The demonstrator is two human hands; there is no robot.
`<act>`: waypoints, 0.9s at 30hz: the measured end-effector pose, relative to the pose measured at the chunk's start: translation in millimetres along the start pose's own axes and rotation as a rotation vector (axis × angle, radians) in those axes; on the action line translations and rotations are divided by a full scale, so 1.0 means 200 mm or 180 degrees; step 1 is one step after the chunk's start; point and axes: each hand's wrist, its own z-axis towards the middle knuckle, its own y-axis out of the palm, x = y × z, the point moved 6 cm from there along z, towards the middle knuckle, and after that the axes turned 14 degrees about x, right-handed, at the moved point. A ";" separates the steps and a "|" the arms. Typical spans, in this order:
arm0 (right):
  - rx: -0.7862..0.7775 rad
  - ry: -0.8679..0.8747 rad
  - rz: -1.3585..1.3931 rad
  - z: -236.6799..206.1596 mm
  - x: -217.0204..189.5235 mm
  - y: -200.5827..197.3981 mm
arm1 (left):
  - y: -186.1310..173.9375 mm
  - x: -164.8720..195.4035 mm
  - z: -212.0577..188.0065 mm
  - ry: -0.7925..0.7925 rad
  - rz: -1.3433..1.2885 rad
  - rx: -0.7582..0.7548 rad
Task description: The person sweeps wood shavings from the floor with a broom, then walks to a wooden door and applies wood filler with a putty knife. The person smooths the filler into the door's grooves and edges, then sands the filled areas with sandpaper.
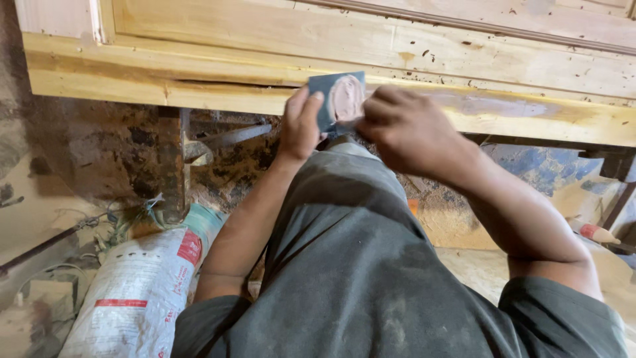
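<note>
Item: a flat dark scraper blade carrying a smear of pinkish filler, which we held upright against the lower edge of the pale wooden door panel, its broad face toward us. Our left hand pinched the blade's left edge with thumb and fingers closed on it; our right hand lay just right of it, fingers curled shut, what they gripped hidden. Below stood a white sack.

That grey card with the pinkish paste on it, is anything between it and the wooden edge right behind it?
Nothing visible. The grey card is held up by the left hand and right hand directly in front of the wooden edge. The hands grip its sides and lower part only.
</note>
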 end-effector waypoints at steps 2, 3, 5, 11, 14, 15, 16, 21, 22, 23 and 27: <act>0.0115 0.0644 0.0142 -0.04 0.08 0.00 | -0.05 -0.03 0.02 -0.0480 -0.0131 0.0467; 0.0146 0.0962 0.0232 -0.06 0.11 0.01 | -0.07 -0.05 0.02 -0.0748 -0.0205 0.0721; 0.0464 0.1528 0.0709 -0.12 0.16 0.02 | -0.06 -0.05 0.02 -0.0924 -0.0737 0.0721; 0.0982 0.1224 0.0092 -0.23 0.06 0.13 | -0.01 -0.04 0.01 -0.1158 -0.1691 0.0899; 0.0731 0.1021 -0.0218 -0.26 -0.01 0.22 | 0.00 -0.03 0.02 -0.1130 -0.1738 0.0986; 0.0654 0.0990 -0.0283 -0.26 -0.03 0.24 | 0.00 -0.03 0.03 -0.1112 -0.1742 0.0981; 0.0636 0.0983 -0.0225 -0.27 -0.03 0.24 | 0.01 -0.01 0.04 -0.0993 -0.1710 0.0952; 0.0918 0.1656 -0.0046 -0.34 0.10 0.15 | -0.01 0.04 0.07 -0.0788 -0.1670 0.0923; 0.1174 0.1924 0.0384 -0.36 0.13 0.12 | -0.02 0.04 0.07 -0.0813 -0.1628 0.0949; 0.1422 0.2206 0.0826 -0.36 0.14 0.10 | -0.02 0.03 0.06 -0.0857 -0.1577 0.0980; 0.2025 0.2330 0.1018 -0.36 0.13 0.05 | 0.02 -0.02 0.02 -0.1190 -0.1240 0.1164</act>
